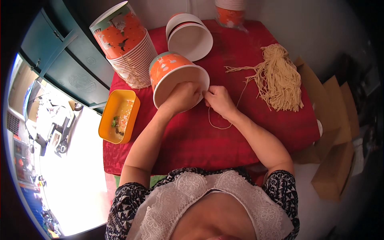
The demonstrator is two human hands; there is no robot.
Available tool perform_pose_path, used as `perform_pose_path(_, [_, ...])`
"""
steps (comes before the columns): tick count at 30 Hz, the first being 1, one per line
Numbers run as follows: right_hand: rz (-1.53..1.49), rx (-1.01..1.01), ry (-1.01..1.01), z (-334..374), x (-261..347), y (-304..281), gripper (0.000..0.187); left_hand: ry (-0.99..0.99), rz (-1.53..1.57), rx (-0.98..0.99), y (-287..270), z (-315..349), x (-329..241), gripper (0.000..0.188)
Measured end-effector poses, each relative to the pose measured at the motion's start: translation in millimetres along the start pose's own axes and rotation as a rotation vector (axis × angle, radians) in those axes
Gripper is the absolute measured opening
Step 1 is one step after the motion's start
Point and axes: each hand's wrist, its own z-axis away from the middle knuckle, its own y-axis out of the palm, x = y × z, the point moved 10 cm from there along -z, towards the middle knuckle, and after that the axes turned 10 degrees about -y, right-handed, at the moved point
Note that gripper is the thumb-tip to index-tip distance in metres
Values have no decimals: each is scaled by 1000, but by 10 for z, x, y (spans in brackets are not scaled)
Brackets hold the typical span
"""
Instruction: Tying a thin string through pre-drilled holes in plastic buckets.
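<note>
Okay, head view: my left hand grips the rim of an orange paper cup lying tilted on the red cloth, mouth toward me. My right hand, just right of the rim, pinches a beige string at that rim; string bundle lies farther right.

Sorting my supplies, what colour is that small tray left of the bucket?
Yellow-orange tray, seen in the head view.
</note>
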Motion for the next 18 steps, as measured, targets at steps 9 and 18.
perform_pose_path(9, [325,86,33,-25,38,-131,27,-163,62,82,137,-1,180,17])
perform_pose_path(18, [333,200,13,0,-23,31,26,-296,686,159,231,356,326,14])
